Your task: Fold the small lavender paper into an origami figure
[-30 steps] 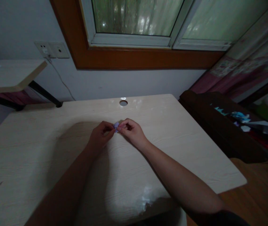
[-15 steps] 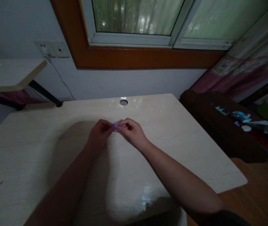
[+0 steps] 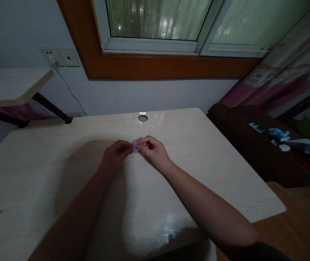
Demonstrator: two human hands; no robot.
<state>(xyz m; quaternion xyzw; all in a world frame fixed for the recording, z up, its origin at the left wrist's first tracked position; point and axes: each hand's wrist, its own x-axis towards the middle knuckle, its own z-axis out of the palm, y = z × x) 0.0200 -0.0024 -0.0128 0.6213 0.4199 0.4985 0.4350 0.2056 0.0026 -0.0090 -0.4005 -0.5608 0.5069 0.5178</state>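
A small pale purple piece point(image 3: 134, 146), perhaps paper, is pinched between both hands over the middle of the table. My left hand point(image 3: 114, 154) is closed, with thumb and forefinger on its left edge. From the other side, my right hand point(image 3: 154, 151) grips the right edge in the same kind of pinch. Fingertips cover part of the piece, so its full shape is hidden. Both hands stay low above the light wood-grain table point(image 3: 198, 163).
A round cable hole point(image 3: 143, 118) lies near the table's back edge. At left, a raised shelf point(image 3: 16, 85) stands on black legs point(image 3: 53, 107). A dark wooden cabinet or bench point(image 3: 253, 145) with cluttered things is at right. Behind the table are a wall and window point(image 3: 155, 45).
The purple piece shows a little differently between the fingertips, as if slightly turned. My left hand's fingers have shifted a little; my right hand is nearly still.
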